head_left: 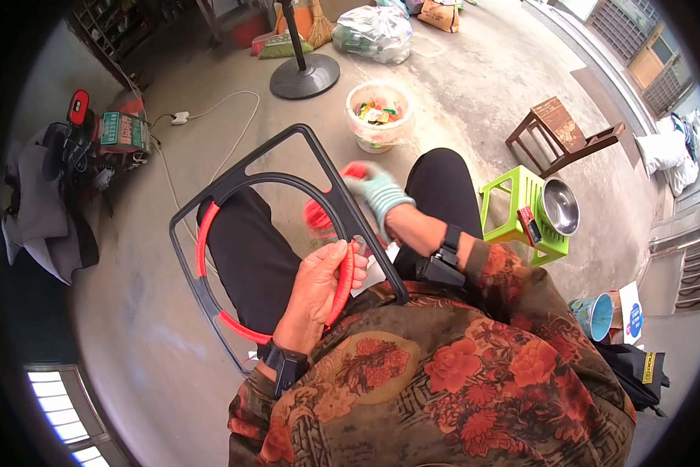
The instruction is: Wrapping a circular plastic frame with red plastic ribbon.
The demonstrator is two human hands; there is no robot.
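A black frame [312, 148] with an oval ring inside it lies tilted across my lap. Red wrapping covers several stretches of the ring, one of them a red-wrapped section [204, 241] at its left. My bare left hand [322, 282] is closed around the red-wrapped ring near my body, thumb on top. My right hand [377, 193], in a pale green glove with red at the fingers, is beyond the frame's right bar. Its fingers are smeared by motion, and whether they hold anything is unclear. Blurred red material [319, 218] shows beside it, partly behind the frame.
A white bucket [379, 117] with colourful wrappers stands ahead, near a black round stand base [305, 76]. To the right are a green stool [513, 204], a metal bowl [560, 207] and a wooden stool [560, 128]. A white cable [210, 105] runs along the floor at left.
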